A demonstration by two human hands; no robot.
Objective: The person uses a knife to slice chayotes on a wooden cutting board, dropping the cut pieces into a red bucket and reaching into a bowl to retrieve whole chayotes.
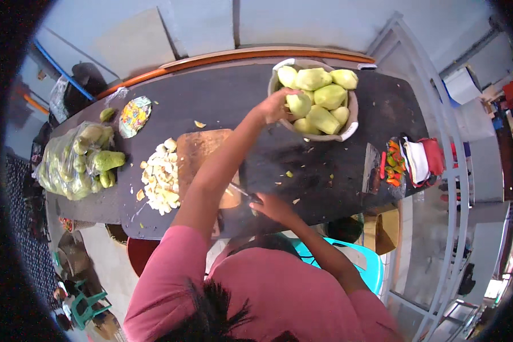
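Observation:
Reaching across the black table, my left hand [275, 107] has its fingers closed on a pale green peeled chayote [298, 105] at the left side of a full basin [352, 114]. Several more peeled chayotes [330, 97] are heaped in it. My right hand [273, 208] grips a knife [240, 188] by its dark handle, close to the table's near edge. The knife's blade points left over a wooden cutting board [202, 149], which my left forearm partly covers. Just left of the board lies a pile of pale cut pieces [161, 179].
A clear plastic bag [68, 165] of unpeeled green chayotes sits at the table's left end, near a colourful round cloth [135, 116]. On the right lie red and green peppers [394, 164] and a white and red bundle [422, 161]. A turquoise chair [370, 265] stands at the near side.

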